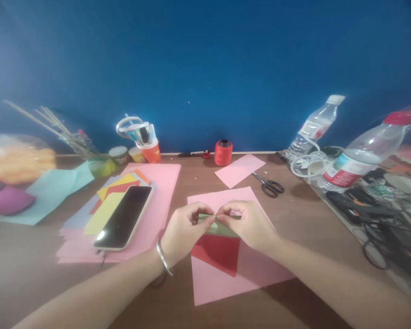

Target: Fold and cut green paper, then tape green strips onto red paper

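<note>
Between my two hands is a small green piece of paper [222,229], its top edge pinched at the middle. My left hand [188,226] wears a silver bangle and closes thumb and forefinger on that edge. My right hand [248,226] grips the same edge from the other side, fingertips almost touching the left ones. Below the green paper lies a red piece of paper [217,253]. Under both is a large pink sheet [219,288] on the brown table. My fingers cover part of the green paper's upper edge.
Left, a phone [126,219] rests on stacked coloured paper [164,183]. Behind are a cup of pens [150,151], a red thread spool [223,153], a pink paper piece [240,170] and scissors [270,186]. Plastic bottles [359,157] and clutter occupy the right side.
</note>
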`<state>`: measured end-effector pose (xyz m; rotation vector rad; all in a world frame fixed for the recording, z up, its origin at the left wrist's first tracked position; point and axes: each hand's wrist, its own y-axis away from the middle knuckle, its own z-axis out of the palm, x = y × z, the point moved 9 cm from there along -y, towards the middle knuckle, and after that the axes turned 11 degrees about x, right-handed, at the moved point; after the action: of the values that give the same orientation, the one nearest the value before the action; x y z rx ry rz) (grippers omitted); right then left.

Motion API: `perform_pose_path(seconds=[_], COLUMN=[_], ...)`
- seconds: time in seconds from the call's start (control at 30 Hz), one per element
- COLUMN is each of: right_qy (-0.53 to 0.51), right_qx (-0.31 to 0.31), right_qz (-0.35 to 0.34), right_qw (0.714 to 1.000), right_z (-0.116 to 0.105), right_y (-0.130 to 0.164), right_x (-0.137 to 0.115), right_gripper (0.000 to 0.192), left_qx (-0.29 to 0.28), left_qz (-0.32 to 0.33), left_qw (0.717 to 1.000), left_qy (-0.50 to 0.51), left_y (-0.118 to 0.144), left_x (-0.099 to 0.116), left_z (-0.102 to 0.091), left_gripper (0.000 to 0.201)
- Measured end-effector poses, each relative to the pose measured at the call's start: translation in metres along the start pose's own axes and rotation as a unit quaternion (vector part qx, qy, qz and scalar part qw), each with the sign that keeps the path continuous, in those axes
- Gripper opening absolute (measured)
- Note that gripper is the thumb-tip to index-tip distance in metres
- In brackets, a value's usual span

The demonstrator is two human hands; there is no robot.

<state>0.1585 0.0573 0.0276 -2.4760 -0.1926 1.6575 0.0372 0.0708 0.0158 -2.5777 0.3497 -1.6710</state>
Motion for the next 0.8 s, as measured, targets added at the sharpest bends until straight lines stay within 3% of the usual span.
perform_pose_path(seconds=[0.3,0.5,0.67,0.8], right_qy=[0.018,0.032,0.042,0.022], right_qx=[0.007,0.024,0.054,0.038], right_qz=[-0.009,-0.043,-0.025,-0.022], right_qw=[1.000,0.998,0.997,0.999], right_z=[-0.002,-0.013,-0.025,-0.018], right_y=[0.002,-0.003,-0.007,-0.006], right_x=[0.002,0.004,0.009,0.007], right_gripper=[0.011,0.011,0.012,0.011], left_qx=[0.007,0.003,0.027,-0.028], left_qz=[-0.019,-0.058,-0.079,-0.061], left_qw=[1.000,0.997,0.985,0.984], left_qy=[0.002,0.049,0.148,0.162], left_y=[-0.001,-0.008,-0.015,-0.013], left_x=[-0.007,-0.017,-0.019,-0.010], left_z=[-0.003,-0.006,-0.013,-0.004], left_gripper=[0.010,0.009,0.010,0.022])
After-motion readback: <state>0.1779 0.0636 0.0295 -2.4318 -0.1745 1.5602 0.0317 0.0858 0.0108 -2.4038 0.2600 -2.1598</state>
